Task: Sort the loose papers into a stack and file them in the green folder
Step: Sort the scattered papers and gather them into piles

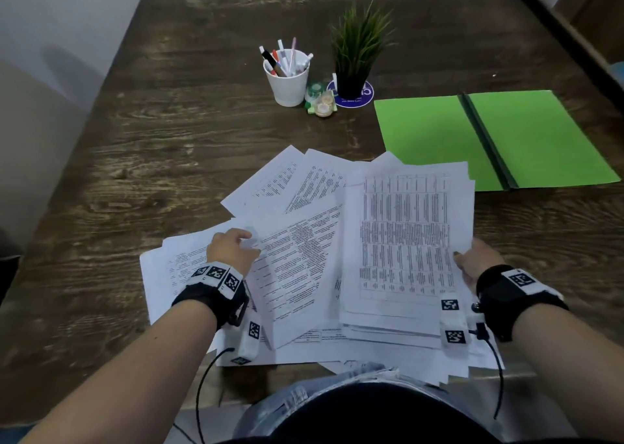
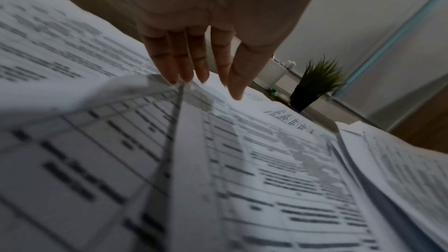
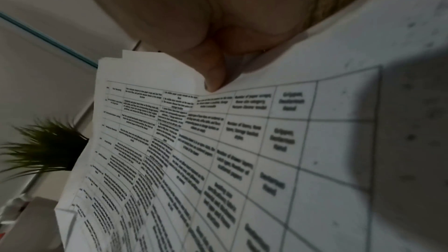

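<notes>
Head view is showing the loose papers fanning out across the near half of a dark wooden table, white sheets printed with black text and ruled tables, overlapping at odd angles and reaching the table's near edge. The right hand is gripping the right edge of a partly squared stack of papers, whose top sheet carries a grid of text; in the right wrist view the thumb is pressing down on that top sheet while the other fingers are lying hidden beneath it. The left hand is resting on the scattered sheets to the left of the stack; in the left wrist view its fingers are lying straight and close together, tips touching a page edge that is lifting slightly.

The green folder is lying open and flat on the table beyond the stack and to the right, its dark spine running between two bright green covers, with the stack's far corner overlapping its near left edge.

Farther back, a white cup holding pens is standing beside a small potted plant in a black pot on a blue round coaster, with a tape dispenser sitting between cup and pot. Pale grey wall is rising behind the table on the left.
</notes>
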`<state>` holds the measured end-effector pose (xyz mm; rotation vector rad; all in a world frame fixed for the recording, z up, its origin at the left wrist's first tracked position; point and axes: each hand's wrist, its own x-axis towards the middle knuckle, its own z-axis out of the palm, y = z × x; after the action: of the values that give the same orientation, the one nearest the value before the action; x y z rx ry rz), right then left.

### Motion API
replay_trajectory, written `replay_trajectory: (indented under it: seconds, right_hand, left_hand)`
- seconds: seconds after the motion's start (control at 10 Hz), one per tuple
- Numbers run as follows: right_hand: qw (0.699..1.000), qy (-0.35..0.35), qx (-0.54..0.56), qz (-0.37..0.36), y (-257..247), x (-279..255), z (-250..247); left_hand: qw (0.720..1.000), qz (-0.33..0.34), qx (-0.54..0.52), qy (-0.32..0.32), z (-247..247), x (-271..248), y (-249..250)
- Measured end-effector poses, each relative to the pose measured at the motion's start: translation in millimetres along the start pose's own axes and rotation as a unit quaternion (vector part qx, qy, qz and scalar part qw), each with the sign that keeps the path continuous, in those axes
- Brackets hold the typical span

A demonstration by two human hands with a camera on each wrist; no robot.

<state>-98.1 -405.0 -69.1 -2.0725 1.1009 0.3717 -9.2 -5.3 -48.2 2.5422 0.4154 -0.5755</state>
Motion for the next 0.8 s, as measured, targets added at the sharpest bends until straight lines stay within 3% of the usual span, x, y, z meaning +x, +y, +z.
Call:
replay_trajectory:
  seconds: [0.1,0.5,0.8]
  right_hand:
    - [1.0,0.002,-0.009,0.017,3,1,0]
    - [0.998,-0.02,-0.024,0.062,3,4,2]
    - [0.999,-0.032,-0.022,0.037,10,5,1]
  left_hand:
    - [0.996,0.031,0.08,-0.01,4,8,-3]
    - [0.986,0.082,0.14,-0.029,6,32,24]
    - [0.969,0.126,0.195,-0.087,11,30,44]
